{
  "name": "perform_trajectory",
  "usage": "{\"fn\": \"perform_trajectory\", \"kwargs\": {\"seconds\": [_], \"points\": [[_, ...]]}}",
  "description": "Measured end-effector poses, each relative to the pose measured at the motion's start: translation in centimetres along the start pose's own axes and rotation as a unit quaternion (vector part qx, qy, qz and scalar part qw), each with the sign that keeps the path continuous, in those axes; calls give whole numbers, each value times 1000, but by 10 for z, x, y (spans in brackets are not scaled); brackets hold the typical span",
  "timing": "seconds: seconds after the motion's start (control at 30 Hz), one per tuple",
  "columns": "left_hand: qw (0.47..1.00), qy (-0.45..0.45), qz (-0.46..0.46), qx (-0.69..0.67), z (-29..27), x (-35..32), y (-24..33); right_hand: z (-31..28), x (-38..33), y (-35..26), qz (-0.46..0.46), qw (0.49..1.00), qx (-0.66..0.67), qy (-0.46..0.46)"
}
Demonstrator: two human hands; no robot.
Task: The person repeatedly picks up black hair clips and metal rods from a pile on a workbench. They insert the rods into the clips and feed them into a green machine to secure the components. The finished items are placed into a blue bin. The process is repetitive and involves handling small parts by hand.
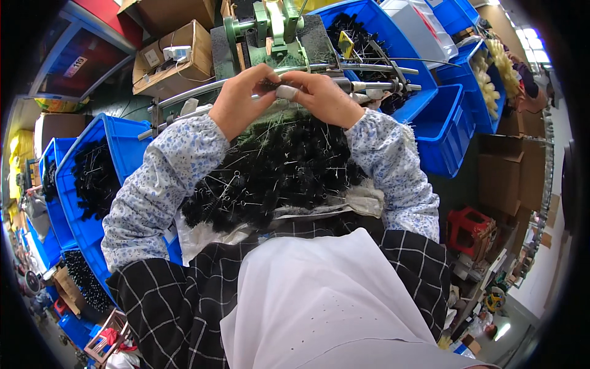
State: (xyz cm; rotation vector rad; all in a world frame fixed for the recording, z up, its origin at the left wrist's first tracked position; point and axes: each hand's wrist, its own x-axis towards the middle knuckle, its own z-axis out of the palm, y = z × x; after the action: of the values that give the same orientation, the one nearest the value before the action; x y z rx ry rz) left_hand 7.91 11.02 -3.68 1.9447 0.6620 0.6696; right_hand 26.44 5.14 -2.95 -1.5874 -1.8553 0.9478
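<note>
My left hand (241, 101) and my right hand (324, 98) meet in front of the machine, fingers curled and fingertips close together. Between them is a small black bristle brush (267, 87), mostly covered by the fingers. A white wrap (286, 92) covers the tip of my right thumb. Below both hands, a heap of black wire brushes (279, 163) with thin metal stems and looped ends fills my lap, lying on a pale cloth (364, 202). Just beyond my fingers stands a green machine (278, 31) with metal rods (319, 66) running across its front.
Blue bins stand on both sides: one with black brushes (95, 178) at left, another bin (439, 132) at right. A cardboard box (175, 61) sits at far left, beside the machine. A red stool (470, 230) is at lower right, near cardboard (499, 181).
</note>
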Motion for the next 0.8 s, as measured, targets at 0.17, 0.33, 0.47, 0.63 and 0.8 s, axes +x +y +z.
{"fn": "perform_trajectory", "kwargs": {"seconds": [0.17, 0.33, 0.47, 0.63, 0.8], "points": [[977, -149, -55, 141, -11, -38, 4, -26, 37, 51, 35, 922, -323, 209], [836, -460, -85, 287, 8, -66, -4, -27, 62, 91, 61, 877, -410, 241], [852, -440, -63, 275, 22, -71, -16, -26, 69, 94, 55, 889, -390, 234], [880, -419, -84, 206, 9, -60, -2, -25, 72, 100, 42, 901, -367, 227], [882, -408, -119, 205, -5, -47, 25, -27, 82, 121, -15, 887, -401, 228]]}}
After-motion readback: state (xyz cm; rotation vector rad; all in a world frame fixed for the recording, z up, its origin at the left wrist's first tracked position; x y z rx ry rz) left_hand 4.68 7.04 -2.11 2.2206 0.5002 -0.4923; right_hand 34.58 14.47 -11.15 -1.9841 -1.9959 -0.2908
